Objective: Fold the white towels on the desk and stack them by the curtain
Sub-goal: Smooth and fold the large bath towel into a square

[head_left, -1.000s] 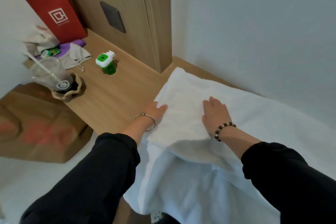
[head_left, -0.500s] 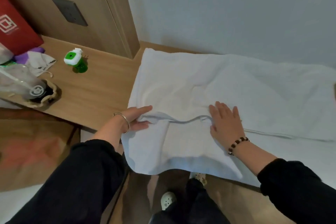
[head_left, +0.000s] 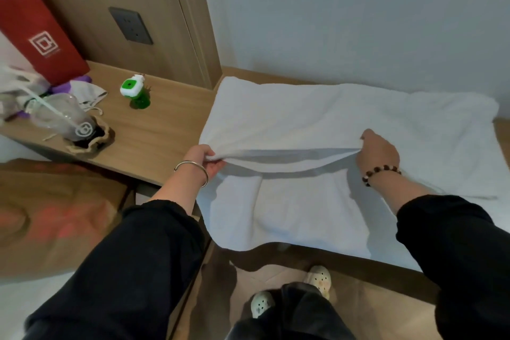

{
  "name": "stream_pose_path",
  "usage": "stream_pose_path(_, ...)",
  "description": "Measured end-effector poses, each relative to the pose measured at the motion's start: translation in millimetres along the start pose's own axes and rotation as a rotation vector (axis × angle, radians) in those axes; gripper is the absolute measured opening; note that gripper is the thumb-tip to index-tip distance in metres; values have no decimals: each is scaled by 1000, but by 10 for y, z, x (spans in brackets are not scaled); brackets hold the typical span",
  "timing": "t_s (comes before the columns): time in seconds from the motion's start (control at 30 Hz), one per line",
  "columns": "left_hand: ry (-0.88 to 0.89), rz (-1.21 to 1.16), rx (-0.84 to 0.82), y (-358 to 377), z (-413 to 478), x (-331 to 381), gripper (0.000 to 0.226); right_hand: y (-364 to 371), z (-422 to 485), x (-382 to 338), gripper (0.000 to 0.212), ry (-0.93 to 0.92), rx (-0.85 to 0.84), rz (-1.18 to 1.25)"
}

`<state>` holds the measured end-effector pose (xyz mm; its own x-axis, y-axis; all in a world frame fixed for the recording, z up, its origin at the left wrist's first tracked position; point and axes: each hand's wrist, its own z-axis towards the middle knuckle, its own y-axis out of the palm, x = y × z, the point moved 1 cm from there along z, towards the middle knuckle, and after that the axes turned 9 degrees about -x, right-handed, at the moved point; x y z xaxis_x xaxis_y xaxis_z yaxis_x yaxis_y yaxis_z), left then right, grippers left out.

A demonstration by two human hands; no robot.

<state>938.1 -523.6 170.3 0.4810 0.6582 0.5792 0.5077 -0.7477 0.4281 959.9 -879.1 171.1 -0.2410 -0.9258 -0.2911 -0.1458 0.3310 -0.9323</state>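
Both hands are pinching the folded edge of the white towel lying over the counter's front edge: left hand and right hand lifting it.

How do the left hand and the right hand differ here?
The left hand grips the raised edge of the white towel at its end, beside the bare desk; the right hand grips that edge farther in, over cloth. The left wrist wears a plain metal bangle; the right wears a bead bracelet. Both pinch the same edge, lifted off the layer below.
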Motion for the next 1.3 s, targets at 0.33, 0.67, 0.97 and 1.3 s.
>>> stream_pose_path(0.33, 177, 272, -106, -453, -84, -177, 14, -72, -586, 184, 29, -288, 339, -85)
stream_pose_path(0.67, 409, 686, 11, -857, -225, -476, 54, 684, -825, -71, 88, -402, -394, -382)
stream_pose_path(0.97, 352, 684, -37, -816, -301, -354, 11, 848, -831, -393, 93, -187, -601, -530)
stream_pose_path(1.3, 368, 806, 50, -567, -249, -220, 20, 898, -810, -421, 97, -149, -635, -594)
